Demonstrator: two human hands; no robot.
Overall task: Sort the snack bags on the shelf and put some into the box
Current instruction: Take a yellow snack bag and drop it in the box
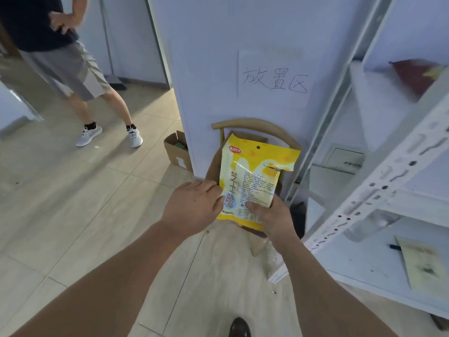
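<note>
both hands hold one yellow snack bag (252, 176) upright in front of the wooden chair (255, 127): the right hand (272, 220) pinches its lower right corner with the thumb on the face, and the left hand (194, 205) grips its lower left edge. the white shelf (379, 188) stands right of the chair with a dark red bag (413, 74) on an upper level, and a cardboard box (176, 149) sits on the floor left of the chair, beyond which another person (73, 66) stands.
</note>
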